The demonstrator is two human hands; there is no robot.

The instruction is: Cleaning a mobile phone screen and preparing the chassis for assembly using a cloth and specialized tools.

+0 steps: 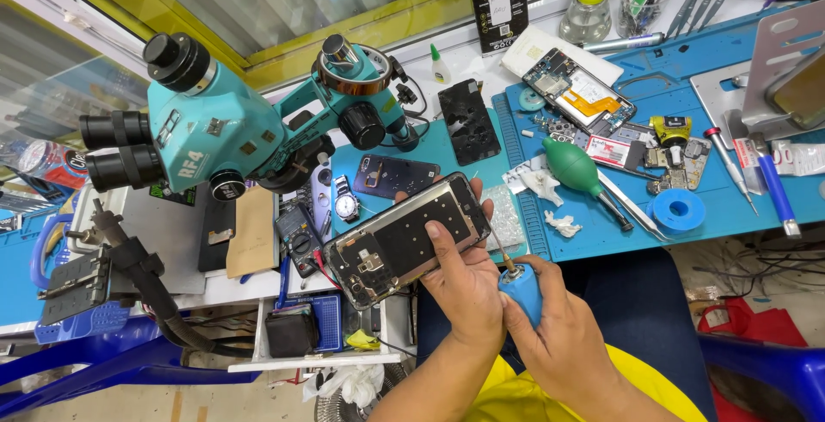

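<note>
**Opened phone held over the lap, screwdriver tip at its edge**

The left hand (464,289) gripped an opened smartphone (406,240) from beneath, thumb pressed across the dark inner plate and fingers wrapped around the far edge. The phone lay back-side up and tilted, its lower end toward the left, held in the air just in front of the tabletop (730,207) rather than resting on it. The right hand (559,336) was closed around the blue handle of a screwdriver (520,289), whose thin shaft rose at a slant toward the phone's right edge; whether the tip touched a screw could not be told.

On the blue work mat behind the hands lay a second, stripped phone (577,94) with its board and orange flex exposed, a detached black screen panel (468,121), and a dark back cover (395,174) just beyond the held phone. A green rubber air blower (574,168) rested near the mat's middle, with tweezers (632,207) beside it and a roll of blue tape (677,210) close by. A wristwatch (345,203) sat to the left of the back cover. A teal stereo microscope (232,121) stood at the left on its arm, well apart from both hands. A clear bottle with a yellow cap (589,1) stood at the rear.
</note>
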